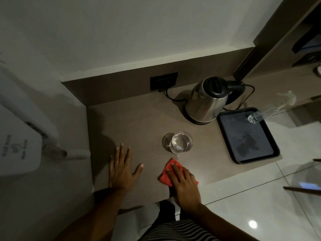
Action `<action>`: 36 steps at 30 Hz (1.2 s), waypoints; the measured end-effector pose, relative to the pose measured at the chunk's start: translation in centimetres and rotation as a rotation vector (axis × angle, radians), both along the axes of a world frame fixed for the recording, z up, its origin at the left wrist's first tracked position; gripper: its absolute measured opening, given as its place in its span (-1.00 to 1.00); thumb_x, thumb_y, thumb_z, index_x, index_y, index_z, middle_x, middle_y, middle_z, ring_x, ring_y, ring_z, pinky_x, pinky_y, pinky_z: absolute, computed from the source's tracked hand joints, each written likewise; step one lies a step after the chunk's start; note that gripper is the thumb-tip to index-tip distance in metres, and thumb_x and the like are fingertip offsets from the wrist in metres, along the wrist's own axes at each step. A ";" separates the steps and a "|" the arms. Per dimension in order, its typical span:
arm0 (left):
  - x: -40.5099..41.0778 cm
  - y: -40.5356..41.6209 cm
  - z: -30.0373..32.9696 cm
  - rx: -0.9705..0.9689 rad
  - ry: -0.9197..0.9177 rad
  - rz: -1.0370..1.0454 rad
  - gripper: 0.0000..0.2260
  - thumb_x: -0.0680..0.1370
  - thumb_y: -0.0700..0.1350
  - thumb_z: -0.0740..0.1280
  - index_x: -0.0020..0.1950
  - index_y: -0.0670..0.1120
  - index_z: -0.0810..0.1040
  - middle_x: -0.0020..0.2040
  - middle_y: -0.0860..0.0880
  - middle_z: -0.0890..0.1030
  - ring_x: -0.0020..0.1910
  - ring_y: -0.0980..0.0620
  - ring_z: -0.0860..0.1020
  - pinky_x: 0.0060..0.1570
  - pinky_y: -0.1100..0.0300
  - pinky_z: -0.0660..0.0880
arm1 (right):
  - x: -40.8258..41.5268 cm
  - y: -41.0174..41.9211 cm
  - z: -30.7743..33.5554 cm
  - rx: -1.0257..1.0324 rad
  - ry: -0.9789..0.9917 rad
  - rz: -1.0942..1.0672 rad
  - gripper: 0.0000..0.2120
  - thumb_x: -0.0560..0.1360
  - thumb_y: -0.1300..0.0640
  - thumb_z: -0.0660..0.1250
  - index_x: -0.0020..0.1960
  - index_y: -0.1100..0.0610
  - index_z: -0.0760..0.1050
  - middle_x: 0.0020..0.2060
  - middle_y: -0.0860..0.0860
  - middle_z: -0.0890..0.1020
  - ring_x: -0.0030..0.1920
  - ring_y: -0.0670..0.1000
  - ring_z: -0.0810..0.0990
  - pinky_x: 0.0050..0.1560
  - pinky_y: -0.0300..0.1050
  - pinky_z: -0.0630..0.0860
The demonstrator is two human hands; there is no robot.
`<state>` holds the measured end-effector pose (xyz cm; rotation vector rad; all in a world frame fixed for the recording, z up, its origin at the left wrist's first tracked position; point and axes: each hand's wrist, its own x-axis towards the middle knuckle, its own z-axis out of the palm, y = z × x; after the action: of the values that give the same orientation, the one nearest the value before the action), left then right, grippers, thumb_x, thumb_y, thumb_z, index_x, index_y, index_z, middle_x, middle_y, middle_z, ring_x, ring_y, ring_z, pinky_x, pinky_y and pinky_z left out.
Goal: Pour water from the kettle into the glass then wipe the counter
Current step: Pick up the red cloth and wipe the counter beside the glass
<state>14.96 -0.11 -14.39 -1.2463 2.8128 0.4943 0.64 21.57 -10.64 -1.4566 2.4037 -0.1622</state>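
A steel kettle (206, 100) with a black lid and handle stands on its base at the back right of the brown counter (135, 122). A clear glass (180, 142) holding water stands in the middle of the counter. Just in front of it, my right hand (184, 185) presses flat on a red cloth (166, 176) lying on the counter. My left hand (121, 169) rests flat on the counter to the left, fingers spread, holding nothing.
A black tray (231, 122) lies to the right of the kettle with a clear bottle (253, 118) standing in its far corner. The kettle's cord runs to a black wall socket (163, 80). A white appliance (19, 150) stands to the left. The floor is tiled.
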 end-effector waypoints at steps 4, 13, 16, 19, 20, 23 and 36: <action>0.2 0.0 -0.5 -0.006 0.003 0.005 -0.23 0.53 0.40 0.01 0.60 -0.05 0.19 0.65 -0.09 0.07 0.62 -0.09 0.03 0.52 -0.12 0.02 | 0.3 -3.3 0.1 -0.064 -0.007 0.188 -0.31 0.27 -0.09 0.46 0.38 0.03 0.44 0.36 0.07 0.50 0.25 0.18 0.53 0.17 0.04 0.52; 0.4 -0.2 -1.0 -0.033 0.036 0.004 -0.28 0.52 0.31 0.12 0.59 -0.05 0.24 0.64 -0.10 0.11 0.61 -0.09 0.08 0.51 -0.15 0.08 | -0.8 -8.0 0.2 -0.067 -0.007 0.084 -0.44 0.50 -0.03 0.28 0.46 0.10 0.34 0.44 0.15 0.40 0.35 0.25 0.43 0.29 0.17 0.42; 0.4 -0.1 -0.9 -0.033 0.046 0.014 -0.29 0.53 0.32 0.11 0.59 -0.04 0.23 0.64 -0.08 0.11 0.61 -0.07 0.05 0.52 -0.11 0.03 | -1.1 -7.3 0.0 -0.052 -0.020 0.033 -0.42 0.50 -0.04 0.29 0.48 0.10 0.32 0.45 0.15 0.38 0.37 0.25 0.41 0.30 0.19 0.41; 0.3 -0.1 -0.5 -0.027 0.047 0.014 -0.29 0.53 0.31 0.12 0.59 -0.04 0.24 0.64 -0.09 0.11 0.61 -0.06 0.05 0.52 -0.12 0.04 | -1.5 -6.2 -0.1 -0.060 -0.044 0.016 -0.41 0.48 -0.02 0.35 0.47 0.10 0.33 0.45 0.14 0.39 0.37 0.24 0.41 0.27 0.20 0.44; 0.3 -0.1 -0.4 -0.027 0.043 0.012 -0.29 0.53 0.31 0.11 0.59 -0.05 0.24 0.64 -0.09 0.11 0.61 -0.07 0.05 0.52 -0.12 0.04 | -1.7 -5.8 -0.1 -0.066 -0.047 0.019 -0.41 0.46 0.00 0.36 0.46 0.10 0.35 0.44 0.14 0.41 0.36 0.24 0.43 0.26 0.20 0.46; 0.2 -0.1 -0.2 -0.021 0.031 0.006 -0.26 0.55 0.38 0.00 0.59 -0.06 0.25 0.64 -0.10 0.11 0.60 -0.10 0.08 0.52 -0.13 0.06 | -2.2 -4.2 -0.2 -0.083 -0.039 0.037 -0.42 0.42 0.02 0.37 0.42 0.11 0.40 0.40 0.14 0.45 0.30 0.24 0.47 0.20 0.16 0.49; 0.2 0.0 0.1 -0.001 0.010 0.016 -0.26 0.52 0.33 0.07 0.59 -0.07 0.23 0.63 -0.11 0.12 0.60 -0.14 0.08 0.52 -0.15 0.05 | -7.5 4.2 -0.3 -0.057 0.048 0.102 -0.38 0.35 -0.01 0.30 0.40 0.08 0.41 0.39 0.11 0.47 0.27 0.24 0.47 0.11 0.10 0.52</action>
<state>15.13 -0.10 -14.32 -1.2706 2.8142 0.5014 -6.85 25.80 -10.94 -1.6224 2.3739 -0.1745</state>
